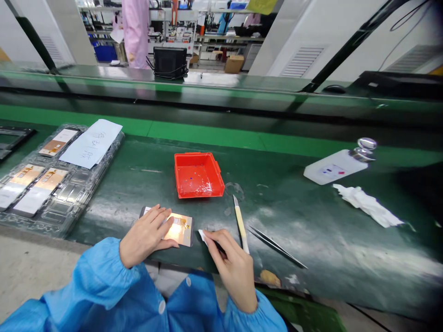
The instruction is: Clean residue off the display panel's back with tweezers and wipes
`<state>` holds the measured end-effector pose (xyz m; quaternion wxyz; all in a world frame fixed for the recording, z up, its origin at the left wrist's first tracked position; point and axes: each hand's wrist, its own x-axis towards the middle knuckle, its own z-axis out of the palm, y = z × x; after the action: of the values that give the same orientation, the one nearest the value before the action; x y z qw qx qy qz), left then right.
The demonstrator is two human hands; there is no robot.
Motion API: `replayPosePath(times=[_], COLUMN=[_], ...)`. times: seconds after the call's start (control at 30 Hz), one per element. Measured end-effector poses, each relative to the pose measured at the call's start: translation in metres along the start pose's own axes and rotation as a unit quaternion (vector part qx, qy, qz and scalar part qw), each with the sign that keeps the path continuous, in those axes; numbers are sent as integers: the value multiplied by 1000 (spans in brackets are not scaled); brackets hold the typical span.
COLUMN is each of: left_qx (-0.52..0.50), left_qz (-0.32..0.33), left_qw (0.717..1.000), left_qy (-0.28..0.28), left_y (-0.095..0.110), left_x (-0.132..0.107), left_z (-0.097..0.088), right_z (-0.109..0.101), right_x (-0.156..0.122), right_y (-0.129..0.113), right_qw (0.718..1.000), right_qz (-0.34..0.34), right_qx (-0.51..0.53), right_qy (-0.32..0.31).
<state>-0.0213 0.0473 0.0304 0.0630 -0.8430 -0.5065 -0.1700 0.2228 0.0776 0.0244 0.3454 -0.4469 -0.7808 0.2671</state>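
A phone screen panel with a coppery back lies flat near the bench's front edge. My left hand holds it down, fingers over its left half and thumb along the near edge. Just right of the panel, apart from it, my right hand pinches a small piece of white wipe. Something dark shows between those fingers, but its kind is hidden. A pale-handled craft knife and a pair of tweezers lie to the right of that hand.
An open red bin with small scraps stands beyond the hands. At left, a clear plastic tray carries several panels and a handwritten paper. A white bottle and crumpled tissue are at right. A person in pink stands behind.
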Motion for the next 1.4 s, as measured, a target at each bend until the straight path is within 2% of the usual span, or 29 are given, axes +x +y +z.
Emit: replayPosePath(times=[0.47,0.63,0.8,0.97,1.13,1.4], left_qx=[-22,-76,-86,-90,-95,-44], left_qz=[-15,28,39,39,34,14], left_qw=[1000,996,993,992,992,994], left_qy=[-9,-36,-71,-82,-78,-102], left_y=[-2,-5,-5,-3,-2,8], left_x=[1,6,9,13,17,21], left_z=[-2,-7,-8,-8,-11,-10], right_z=[0,-3,-4,-1,3,10], right_x=[3,0,-11,-18,-20,-28], right_y=[-2,-7,-12,-19,-25,-26], right_qw=[1000,999,997,984,965,947], right_qz=[-4,-8,-2,-41,-65,-71], right_qx=[-15,-30,-78,-166,-249,-310], right_qy=[24,8,-25,-50,-52,-40])
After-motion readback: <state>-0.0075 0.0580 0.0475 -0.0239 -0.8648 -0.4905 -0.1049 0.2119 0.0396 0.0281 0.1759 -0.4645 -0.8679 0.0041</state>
